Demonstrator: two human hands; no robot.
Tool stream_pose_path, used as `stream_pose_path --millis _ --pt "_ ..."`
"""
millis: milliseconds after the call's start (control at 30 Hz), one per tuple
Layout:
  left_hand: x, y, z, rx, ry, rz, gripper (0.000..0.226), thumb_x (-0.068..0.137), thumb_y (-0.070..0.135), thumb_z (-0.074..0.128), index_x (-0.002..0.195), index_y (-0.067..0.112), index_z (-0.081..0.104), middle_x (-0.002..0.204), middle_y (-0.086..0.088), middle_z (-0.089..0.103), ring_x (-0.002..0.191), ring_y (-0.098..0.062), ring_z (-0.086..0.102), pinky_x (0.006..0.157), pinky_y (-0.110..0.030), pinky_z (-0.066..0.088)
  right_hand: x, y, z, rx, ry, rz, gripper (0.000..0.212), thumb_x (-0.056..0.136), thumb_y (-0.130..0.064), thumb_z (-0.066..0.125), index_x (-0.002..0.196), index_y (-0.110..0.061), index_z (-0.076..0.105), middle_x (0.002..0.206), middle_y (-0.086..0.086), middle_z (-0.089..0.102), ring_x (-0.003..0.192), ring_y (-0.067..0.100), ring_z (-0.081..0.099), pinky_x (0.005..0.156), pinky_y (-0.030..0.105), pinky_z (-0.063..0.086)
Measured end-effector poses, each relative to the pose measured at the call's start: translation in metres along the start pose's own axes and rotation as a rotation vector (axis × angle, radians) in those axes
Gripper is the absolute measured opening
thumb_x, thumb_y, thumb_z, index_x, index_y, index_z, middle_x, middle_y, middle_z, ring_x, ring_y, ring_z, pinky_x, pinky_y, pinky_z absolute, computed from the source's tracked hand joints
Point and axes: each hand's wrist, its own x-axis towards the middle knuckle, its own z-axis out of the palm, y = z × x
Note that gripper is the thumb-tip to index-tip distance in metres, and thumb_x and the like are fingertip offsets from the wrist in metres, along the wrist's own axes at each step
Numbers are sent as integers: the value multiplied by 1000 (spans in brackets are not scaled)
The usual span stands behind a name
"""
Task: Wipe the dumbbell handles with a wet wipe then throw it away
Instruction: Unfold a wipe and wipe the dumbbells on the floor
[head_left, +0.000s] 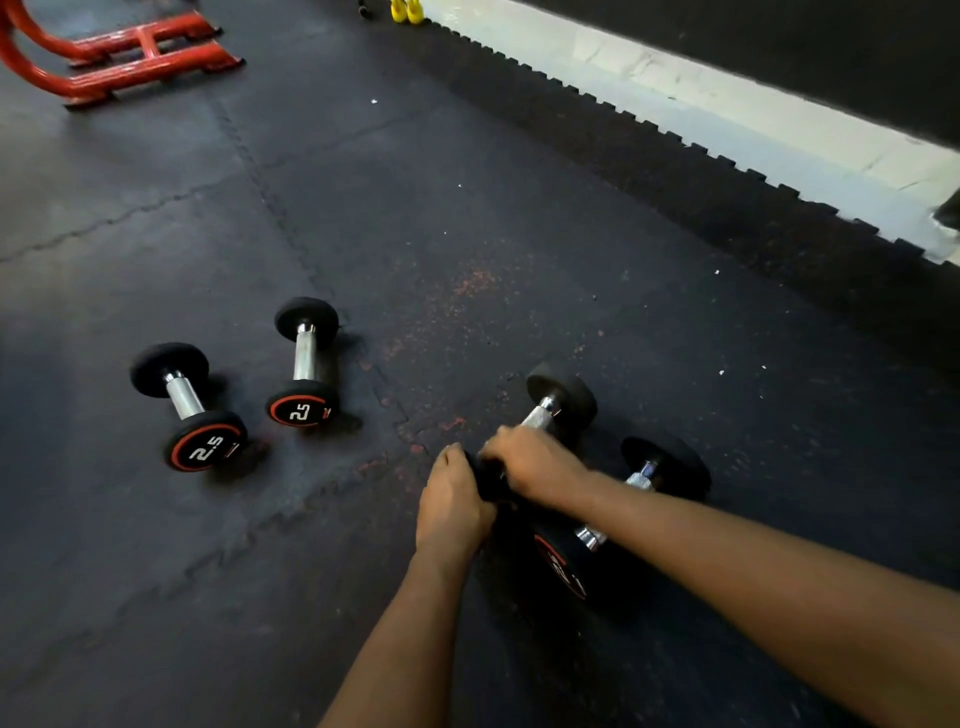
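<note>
Four black dumbbells with chrome handles lie on the dark rubber floor. Two marked 2.5 lie at the left, one nearer (188, 406) and one farther (305, 364). Two more lie at the right. On the third dumbbell (560, 396), my right hand (535, 467) curls over the near part of the handle. My left hand (454, 504) grips that dumbbell's near black head. My right forearm crosses over the handle of the fourth dumbbell (667, 467). No wet wipe shows; whatever is under my right hand's fingers is hidden.
A red metal frame (119, 57) stands on the floor at the far left. The mat's toothed edge (675, 137) runs diagonally along a pale strip of floor below a dark wall. Two small yellow objects (406, 10) sit at the far top.
</note>
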Motion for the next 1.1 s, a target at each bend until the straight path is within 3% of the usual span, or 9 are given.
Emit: stream_pose_path --millis 100,167,233,433,567,733,867,933,1100 --pt "0 4 -3 -32 -19 5 48 73 25 86 101 12 49 107 -6 58 100 -30 61 72 -32 40 -1 10 1 -52 -28 -93 29 86 -14 52 108 -18 70 109 7 71 116 26 60 106 31 39" --pt "1 5 -6 -36 -31 7 68 64 30 94 112 7 52 115 -8 58 107 -29 58 80 -34 44 11 39 -9 -138 -12 41 33 88 -14 51 114 -22 69 117 9 67 124 29 56 102 41 47" --pt "0 5 -8 -35 -40 -3 75 61 32 95 115 6 50 120 -10 58 111 -30 56 85 -37 45 16 51 -12 -153 45 199 34 88 -10 49 113 -20 69 114 10 66 116 31 61 93 43 53" --pt "-4 5 -4 -64 -39 -27 73 62 30 94 115 5 50 119 -9 58 108 -31 59 78 -32 44 -13 17 -7 -79 -10 -131 42 80 -1 54 112 -25 66 108 -1 65 100 21 64 86 41 53" --pt "-2 7 -7 -43 -42 -37 84 62 32 95 125 2 48 130 -13 56 119 -33 55 94 -40 47 0 38 -18 -251 176 136 31 93 -5 44 111 -19 65 111 3 63 105 23 64 84 38 56" --pt "-2 5 -7 -51 -28 -37 69 60 31 95 107 10 49 115 -7 60 106 -32 60 78 -37 46 -20 -2 4 -130 217 161 27 97 -11 43 116 -17 61 126 0 57 113 19 60 83 32 55" --pt "-1 7 -7 -26 -12 -41 78 59 34 96 116 7 49 123 -9 59 113 -32 58 87 -40 48 -2 12 -14 -177 274 323 32 98 -5 38 118 -13 61 126 5 59 117 22 58 91 33 50" --pt "0 7 -9 -16 -33 -53 71 58 34 96 105 12 47 115 -6 60 107 -29 59 77 -34 44 -2 -2 -13 -157 269 388 33 99 -5 35 121 -10 59 130 7 57 121 23 56 92 32 48" --pt "2 8 -13 -18 -63 -83 71 56 34 97 98 16 43 112 -7 61 105 -29 59 72 -29 39 -17 -15 7 183 400 702 35 102 -15 36 129 -19 57 117 14 66 101 35 65 83 40 50"
